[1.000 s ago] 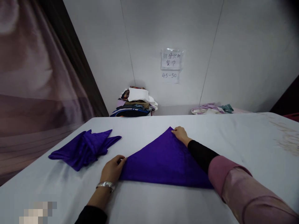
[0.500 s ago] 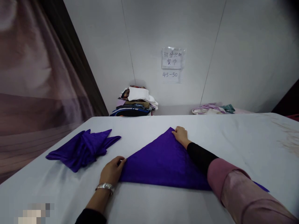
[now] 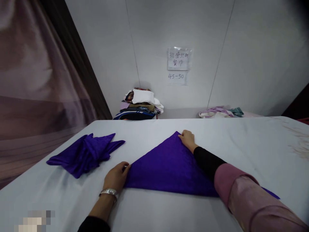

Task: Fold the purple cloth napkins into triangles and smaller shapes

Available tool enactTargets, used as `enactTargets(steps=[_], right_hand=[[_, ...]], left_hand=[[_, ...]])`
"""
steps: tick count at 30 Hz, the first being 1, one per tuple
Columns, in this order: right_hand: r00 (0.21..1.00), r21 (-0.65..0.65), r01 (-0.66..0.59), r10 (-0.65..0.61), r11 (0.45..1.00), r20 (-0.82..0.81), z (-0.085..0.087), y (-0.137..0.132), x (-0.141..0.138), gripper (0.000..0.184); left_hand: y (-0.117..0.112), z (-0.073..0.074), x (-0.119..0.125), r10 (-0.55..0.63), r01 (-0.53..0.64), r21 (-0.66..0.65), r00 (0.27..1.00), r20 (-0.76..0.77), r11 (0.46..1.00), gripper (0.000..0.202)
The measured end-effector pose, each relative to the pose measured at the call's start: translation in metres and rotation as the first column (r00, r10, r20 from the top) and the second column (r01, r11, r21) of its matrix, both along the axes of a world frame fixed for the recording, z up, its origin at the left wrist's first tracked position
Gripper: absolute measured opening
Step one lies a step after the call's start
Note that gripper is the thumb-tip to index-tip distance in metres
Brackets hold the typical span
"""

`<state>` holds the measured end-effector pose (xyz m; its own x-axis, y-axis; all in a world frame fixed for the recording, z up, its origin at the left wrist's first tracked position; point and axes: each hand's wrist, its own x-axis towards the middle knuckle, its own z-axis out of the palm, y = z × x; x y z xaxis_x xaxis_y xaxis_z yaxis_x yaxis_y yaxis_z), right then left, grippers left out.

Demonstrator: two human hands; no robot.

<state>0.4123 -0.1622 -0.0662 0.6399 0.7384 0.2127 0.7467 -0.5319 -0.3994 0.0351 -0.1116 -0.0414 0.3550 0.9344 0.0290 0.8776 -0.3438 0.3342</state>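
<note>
A purple cloth napkin (image 3: 164, 167) lies on the white-covered table, folded into a triangle with its long edge toward me. Its left end is pinched between the thumb and fingers of my left hand (image 3: 117, 175), which wears a silver bracelet. At the far peak, my right hand (image 3: 187, 139) grips the right-hand edge with closed fingers. My right forearm crosses over the napkin and hides much of its right side; only the right tip shows beyond the sleeve. To the left, apart from both hands, sits a second purple napkin (image 3: 84, 154), crumpled in loose folds.
Behind the table (image 3: 253, 141) stands a stack of folded clothes (image 3: 140, 104), with more loose cloth (image 3: 217, 112) to its right. Handwritten paper signs (image 3: 179, 59) hang on the wall. A curtain (image 3: 41, 80) borders the left side. A pixelated patch covers the lower left corner.
</note>
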Motion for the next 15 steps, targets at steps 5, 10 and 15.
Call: enactTargets(steps=[5,10,15], right_hand=[[1.0,-0.007,0.003,-0.003,1.0,-0.007,0.0005,-0.0001,0.0016,0.02],[1.0,-0.009,-0.007,0.007,1.0,-0.002,0.0011,-0.0014,0.0006,0.02],[1.0,-0.021,-0.018,0.018,1.0,-0.015,0.0045,-0.0023,0.0017,0.021]], left_hand=[[0.0003,-0.0019,-0.0008,-0.005,0.005,0.023,1.0,0.015,1.0,0.03],[0.0004,-0.0025,-0.001,-0.009,0.009,0.019,1.0,-0.018,1.0,0.03],[0.0001,-0.0025,-0.0009,-0.014,0.015,0.024,1.0,-0.024,1.0,0.029]])
